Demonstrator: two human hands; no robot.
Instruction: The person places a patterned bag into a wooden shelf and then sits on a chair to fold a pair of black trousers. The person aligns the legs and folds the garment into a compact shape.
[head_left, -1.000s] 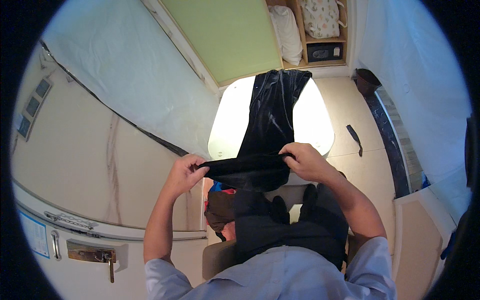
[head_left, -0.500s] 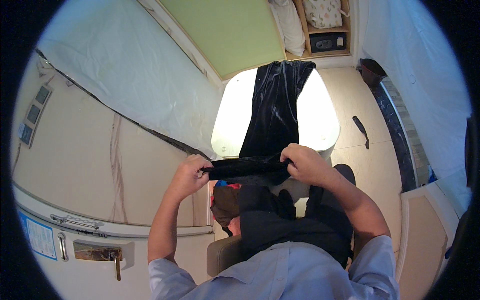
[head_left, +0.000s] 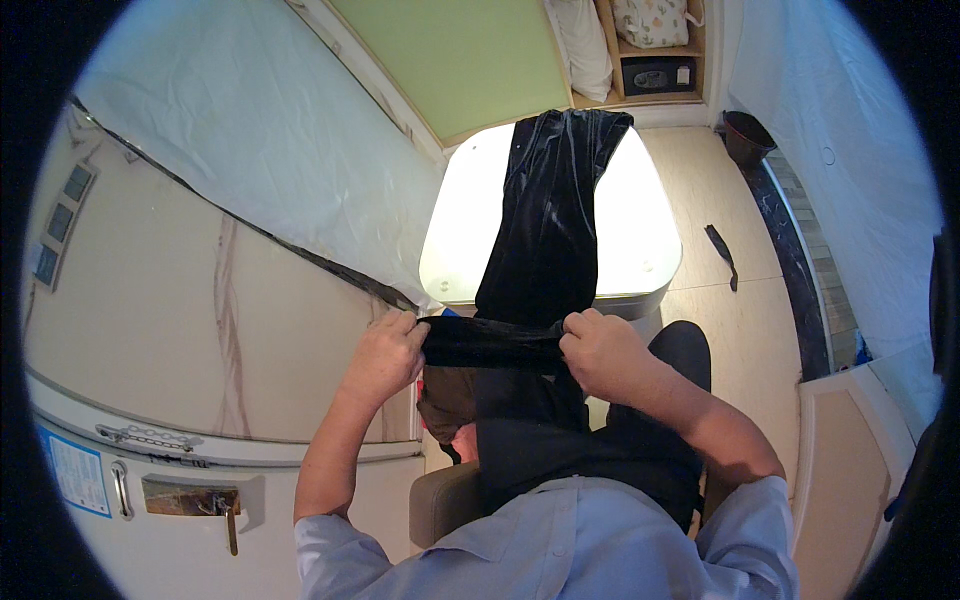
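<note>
- Just in front of the white table (head_left: 460, 225), above the lap, we find the near end of the velvety black cloth (head_left: 545, 225) lifted off the surface and spread crosswise between two hands; the rest runs away from us over the tabletop to its far edge.
- At the left corner of this near end, we see the left hand (head_left: 388, 352) grasping the cloth, fingers curled in over the edge.
- At the opposite corner, the right hand (head_left: 605, 352) is clenched on the cloth too, so we count neither grip as released; we cannot tell how the hidden fingertips sit.
- Between the fists the fabric makes a fairly straight, level band, and we judge the step in hand to be holding this edge out flat and evening it. Whether the band is doubled over, we cannot tell.
- Under the band, the black fabric blends into the dark trousers (head_left: 640, 465), so we cannot make out its lower limit.
- For the next move, we judge that both corners call for a firm hold and matched tension, with the hands kept level; slack on one side could let the band twist or crease.
</note>
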